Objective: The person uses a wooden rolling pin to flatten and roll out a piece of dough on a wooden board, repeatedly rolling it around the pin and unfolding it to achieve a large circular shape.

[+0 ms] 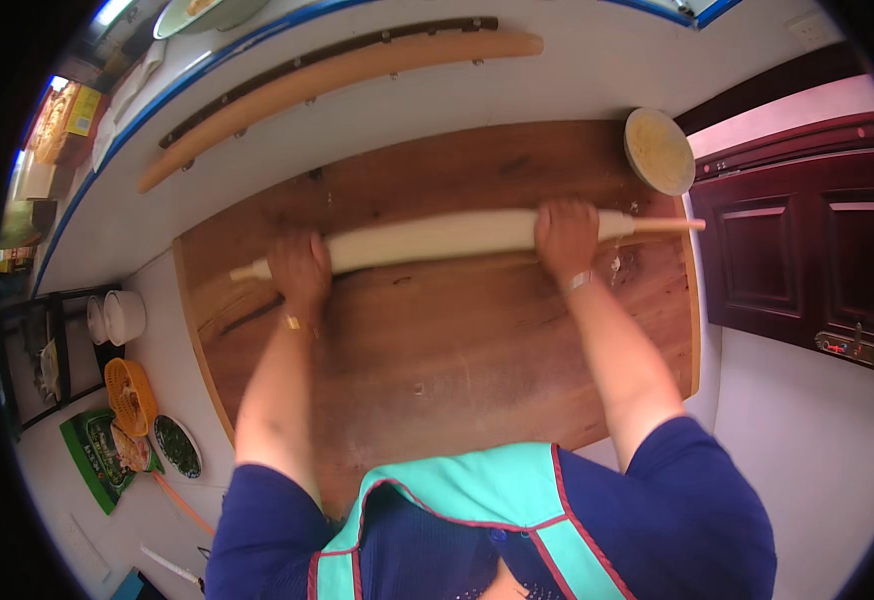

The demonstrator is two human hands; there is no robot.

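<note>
A long wooden rolling pin (667,225) lies across the far half of a wooden board (447,350), with a pale sheet of dough (427,240) wound around it. My left hand (300,268) grips the roll near its left end, its fingers curled over the top. Near the right end, my right hand (566,240) is closed over the roll in the same way. The bare ends of the pin stick out beyond both hands. Slight blur covers the hands and the dough. White flour specks (615,265) dot the board beside my right wrist.
A bowl of yellowish flour or meal (660,150) stands at the board's far right corner. Two longer rods (347,75) hang on the wall behind. Dark red cabinet doors (797,240) flank the right side. On the left are an orange basket (131,396) and a dish of greens (177,446).
</note>
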